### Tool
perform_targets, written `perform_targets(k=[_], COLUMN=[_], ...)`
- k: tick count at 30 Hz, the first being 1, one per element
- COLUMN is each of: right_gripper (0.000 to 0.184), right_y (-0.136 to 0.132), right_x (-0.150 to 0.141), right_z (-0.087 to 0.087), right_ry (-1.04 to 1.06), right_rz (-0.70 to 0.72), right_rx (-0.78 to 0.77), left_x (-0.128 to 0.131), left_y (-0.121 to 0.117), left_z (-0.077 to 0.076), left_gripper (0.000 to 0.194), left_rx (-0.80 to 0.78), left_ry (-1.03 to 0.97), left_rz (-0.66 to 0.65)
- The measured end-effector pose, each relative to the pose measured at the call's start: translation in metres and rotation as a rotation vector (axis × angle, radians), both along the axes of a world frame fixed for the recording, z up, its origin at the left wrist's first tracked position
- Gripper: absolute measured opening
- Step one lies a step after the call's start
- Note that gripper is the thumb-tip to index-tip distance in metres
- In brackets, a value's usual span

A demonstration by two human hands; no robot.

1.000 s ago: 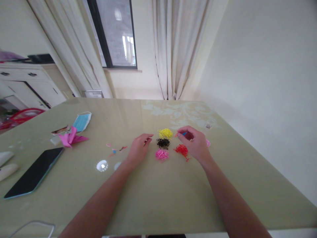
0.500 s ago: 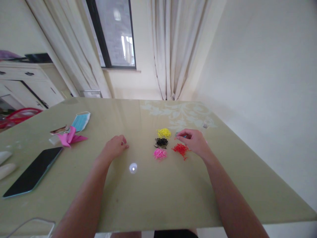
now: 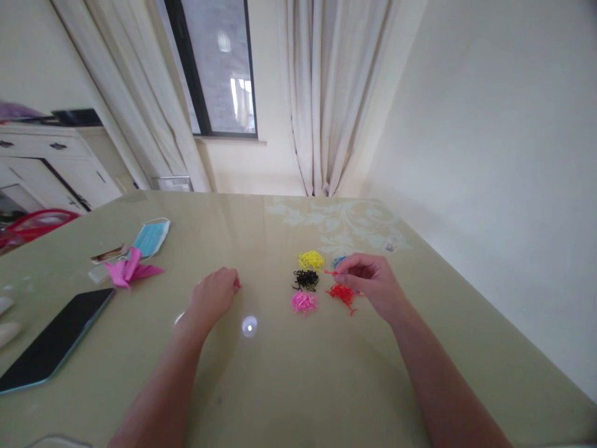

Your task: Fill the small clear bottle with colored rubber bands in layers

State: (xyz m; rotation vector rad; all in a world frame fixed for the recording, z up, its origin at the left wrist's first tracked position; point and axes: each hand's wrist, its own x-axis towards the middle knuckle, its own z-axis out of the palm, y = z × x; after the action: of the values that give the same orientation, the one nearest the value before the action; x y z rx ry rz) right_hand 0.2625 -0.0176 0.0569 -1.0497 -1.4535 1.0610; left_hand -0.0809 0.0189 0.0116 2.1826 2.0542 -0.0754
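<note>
My right hand pinches a small red rubber band between thumb and fingers. Just below it lies a heap of red rubber bands, and behind the fingers a blue heap is partly hidden. Left of that hand, yellow bands, black bands and pink bands form a column of heaps. My left hand rests farther left over the table, fingers curled together; a reddish bit shows at its fingertips, too small to name.
On the table at left are a black tablet, a pink folded-paper figure and a blue face mask. White rounded objects sit at the left edge. A wall borders the right side.
My left hand has moved left, away from the heaps, over the spot where small loose bits lay. My right hand stays near the red and blue heaps, still pinching. The view has tilted slightly.
</note>
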Motion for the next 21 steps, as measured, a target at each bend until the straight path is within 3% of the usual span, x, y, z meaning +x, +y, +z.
perform_targets(k=[5, 9, 14, 17, 21], right_gripper=[0.02, 0.021, 0.026, 0.024, 0.017], right_y=[-0.031, -0.038, -0.01, 0.013, 0.029], right_x=[-0.023, -0.031, -0.013, 0.009, 0.032], right_z=[0.016, 0.012, -0.005, -0.013, -0.024], right_ry=[0.168, 0.194, 0.165, -0.034, -0.397], right_rz=[0.121, 0.176, -0.028, -0.08, 0.002], right_rx=[0.136, 0.202, 0.086, -0.002, -0.094], left_x=[0.02, 0.029, 0.027, 0.025, 0.027], left_y=[-0.005, -0.005, 0.0, 0.002, 0.004], left_z=[0.008, 0.01, 0.003, 0.001, 0.002], left_gripper=[0.025, 0.026, 0.025, 0.026, 0.028], left_rx=[0.071, 0.114, 0.149, 0.143, 0.175], left_ry=[-0.078, -0.192, -0.23, -0.233, -0.367], left_rz=[0.034, 0.058, 0.05, 0.052, -0.02])
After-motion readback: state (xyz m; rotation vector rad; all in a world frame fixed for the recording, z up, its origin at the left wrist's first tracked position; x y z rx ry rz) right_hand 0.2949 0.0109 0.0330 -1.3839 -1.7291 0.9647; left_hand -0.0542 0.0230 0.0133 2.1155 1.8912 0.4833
